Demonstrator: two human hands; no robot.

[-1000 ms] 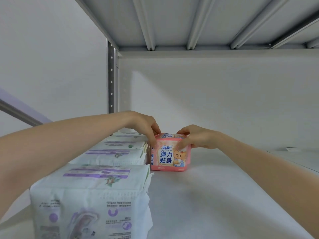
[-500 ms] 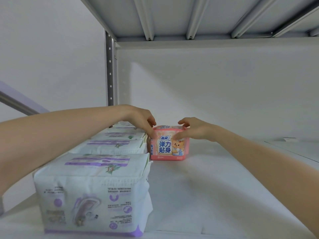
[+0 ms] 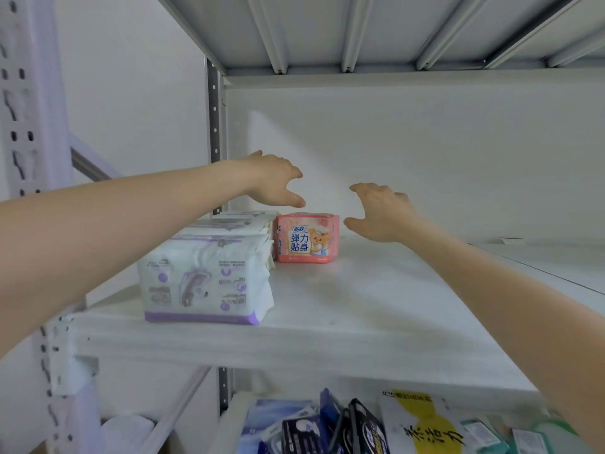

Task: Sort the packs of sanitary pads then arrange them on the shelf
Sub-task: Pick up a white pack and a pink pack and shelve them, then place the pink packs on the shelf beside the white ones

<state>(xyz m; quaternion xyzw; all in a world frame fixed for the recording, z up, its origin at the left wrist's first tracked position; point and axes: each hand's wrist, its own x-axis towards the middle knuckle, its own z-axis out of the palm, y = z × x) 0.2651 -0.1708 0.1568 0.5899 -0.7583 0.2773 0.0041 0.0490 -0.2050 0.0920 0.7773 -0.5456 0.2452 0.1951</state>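
Along the bottom edge of the frame, a lower level holds a jumble of mixed packs point(image 3: 366, 427): dark blue ones at the centre, a white and yellow one to the right, pale green ones in the lower right corner. Above them runs the white front lip of the shelf point(image 3: 294, 342), crossing the frame from the lower left toward the right.

On this shelf, left of centre, stands a white and purple pack point(image 3: 204, 280) close to the front edge, its printed face toward the camera. Behind it more white and purple packs point(image 3: 235, 222) form a row running back toward the grey upright post point(image 3: 214, 132).

Just to the right of that row, at the centre of the frame, the pink pack point(image 3: 306, 238) stands upright on the shelf board, touching or nearly touching the row, with a cartoon bear and blue characters on its front.

Both bare arms reach in from the lower corners. The left hand point(image 3: 273, 181) hovers above and left of the pink pack, fingers spread wide, holding nothing. The right hand point(image 3: 381, 211) is just to the right of the pack, also spread wide and empty, clear of it.

Farthest back are the white rear wall and, at the top, the ribbed underside of the upper shelf point(image 3: 360, 27).
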